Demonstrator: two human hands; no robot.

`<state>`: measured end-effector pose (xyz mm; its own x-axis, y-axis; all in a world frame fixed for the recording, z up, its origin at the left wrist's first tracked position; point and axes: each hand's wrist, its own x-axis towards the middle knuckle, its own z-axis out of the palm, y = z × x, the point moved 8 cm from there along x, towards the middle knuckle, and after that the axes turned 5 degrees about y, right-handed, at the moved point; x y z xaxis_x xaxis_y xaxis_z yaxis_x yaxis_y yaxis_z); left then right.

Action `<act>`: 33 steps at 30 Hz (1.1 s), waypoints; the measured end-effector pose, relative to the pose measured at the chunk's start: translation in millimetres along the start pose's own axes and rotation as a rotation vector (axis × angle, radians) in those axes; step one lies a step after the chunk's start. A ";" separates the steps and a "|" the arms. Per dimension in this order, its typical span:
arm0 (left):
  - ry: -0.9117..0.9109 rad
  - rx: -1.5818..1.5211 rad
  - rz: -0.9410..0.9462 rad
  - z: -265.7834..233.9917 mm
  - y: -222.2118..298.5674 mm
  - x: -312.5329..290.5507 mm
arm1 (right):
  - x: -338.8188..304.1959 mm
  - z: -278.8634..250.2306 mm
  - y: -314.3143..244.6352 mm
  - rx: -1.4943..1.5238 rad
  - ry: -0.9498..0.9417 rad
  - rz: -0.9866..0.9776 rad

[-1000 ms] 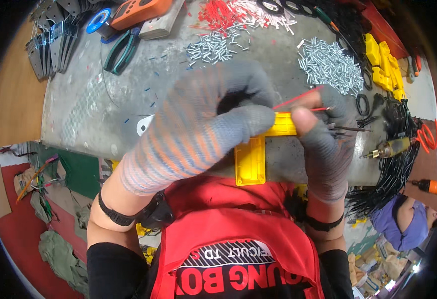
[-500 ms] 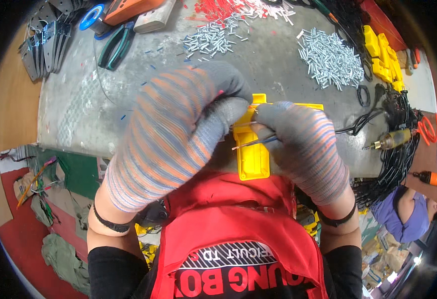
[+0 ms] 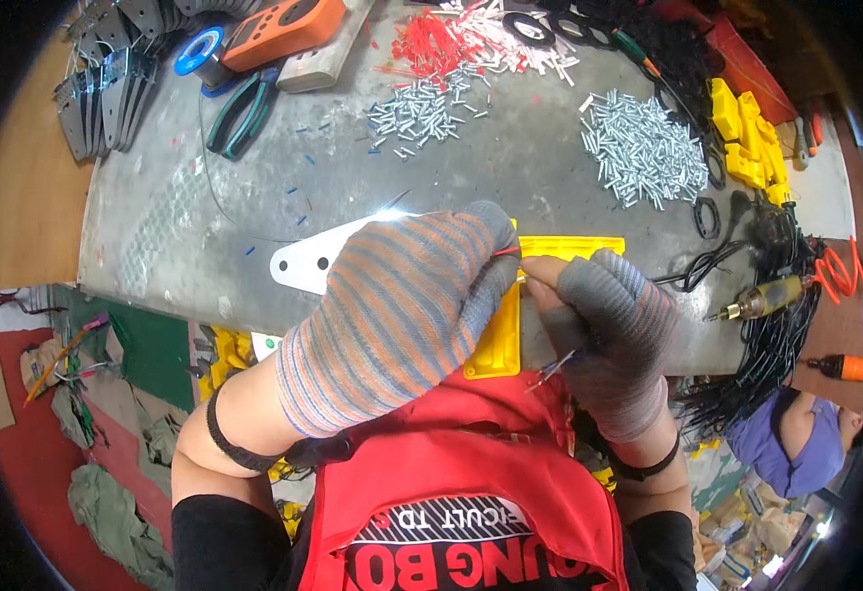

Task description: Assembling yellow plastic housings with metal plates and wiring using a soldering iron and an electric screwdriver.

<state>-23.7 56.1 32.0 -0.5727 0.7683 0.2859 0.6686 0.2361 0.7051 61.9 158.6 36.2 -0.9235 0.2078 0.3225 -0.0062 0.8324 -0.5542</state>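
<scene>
Gloved hands meet over a shallow yellow housing (image 3: 495, 345) at your bench's (image 3: 195, 236) near edge, its arms pointing to six and three o'clock, your left hand (image 3: 402, 305) pinching a red wire (image 3: 506, 251). Your right hand's (image 3: 618, 315) fingertips narrow alongside, dark wire ends (image 3: 552, 370) poking out below; whether they grip, and what the housing holds beneath them, cannot be told. At ten o'clock, a blue-rimmed spool (image 3: 195, 49) carries wound wire (image 3: 211, 71).

At twelve o'clock, red strips (image 3: 428, 47) lie beyond a small screw pile (image 3: 419, 113), with a larger screw heap (image 3: 645, 150) at two. Between ten and eleven, teal-handled pliers (image 3: 258, 112) rest near a blue spool (image 3: 198, 49) and an orange device (image 3: 272, 37); a yellowish-bodied tool (image 3: 772, 295) sits at three, green cloth (image 3: 116, 517) at eight.
</scene>
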 end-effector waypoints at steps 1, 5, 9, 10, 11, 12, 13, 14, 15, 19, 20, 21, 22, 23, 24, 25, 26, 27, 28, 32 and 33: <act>-0.017 -0.020 -0.041 0.9 -2.7 0.0 | 0.1 -0.6 1.4 -0.003 0.028 0.010; -0.067 -0.163 -0.155 2.9 -6.2 0.8 | -0.2 1.5 9.1 0.001 0.041 0.042; -0.070 -0.126 -0.131 2.7 -7.4 -1.0 | 2.6 4.8 11.8 0.213 0.039 0.065; -0.083 -0.081 -0.106 3.3 -6.1 -2.1 | 2.5 6.7 14.2 0.264 0.032 0.105; -0.097 -0.036 -0.080 3.7 -3.8 -3.1 | 2.9 6.1 12.8 0.263 0.034 0.109; -0.101 -0.037 -0.079 3.4 -2.6 -4.0 | 3.4 6.5 13.2 0.329 0.024 0.149; -0.082 0.047 -0.028 0.8 1.8 -4.3 | 3.9 7.0 13.8 0.396 0.013 0.189; -0.058 0.134 0.020 -1.6 4.9 -5.0 | 5.7 4.8 15.3 0.398 0.011 0.188; -0.057 0.136 0.017 -2.5 2.7 -5.2 | 3.6 13.9 26.7 0.584 -0.106 0.352; -0.060 -0.210 -0.222 -7.0 -18.0 -1.3 | -0.3 22.7 38.7 0.922 -0.079 0.472; -0.083 -0.298 -0.329 -5.5 -24.4 -3.9 | -0.1 21.0 38.5 1.016 -0.015 0.425; -0.082 -0.295 -0.331 -5.8 -25.0 -4.3 | 0.7 17.5 39.0 0.935 0.051 0.366; -0.071 -0.314 -0.320 -6.2 -24.8 -4.1 | 0.9 17.8 36.2 0.938 0.050 0.364; -0.058 -0.333 -0.307 -7.1 -24.7 -3.6 | 0.6 19.8 34.5 0.923 0.030 0.410; -0.057 -0.330 -0.306 -7.4 -25.2 -3.8 | 0.2 21.5 34.4 0.907 0.011 0.455; -0.063 -0.339 -0.286 -7.3 -23.9 -3.6 | 1.2 20.3 34.1 0.908 0.012 0.452; -0.070 -0.347 -0.264 -7.3 -22.0 -2.6 | 1.3 22.2 34.8 0.955 -0.022 0.481; -0.070 -0.346 -0.259 -8.7 -21.0 -1.6 | 1.1 24.5 35.1 1.001 -0.056 0.510; -0.103 -0.322 -0.253 -8.6 -19.2 -0.9 | 1.6 26.1 35.4 1.000 -0.051 0.508; -0.122 -0.442 -0.479 -4.4 -29.9 -6.7 | 0.9 35.7 38.2 0.886 -0.047 0.474; -0.125 -0.442 -0.482 -3.8 -31.6 -7.5 | 3.1 34.3 37.8 0.822 -0.055 0.423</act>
<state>-42.3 40.6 10.0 -0.6820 0.7071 -0.1865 0.0786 0.3244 0.9426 45.7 173.0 -10.1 -0.9278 0.3688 -0.0558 0.0846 0.0622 -0.9945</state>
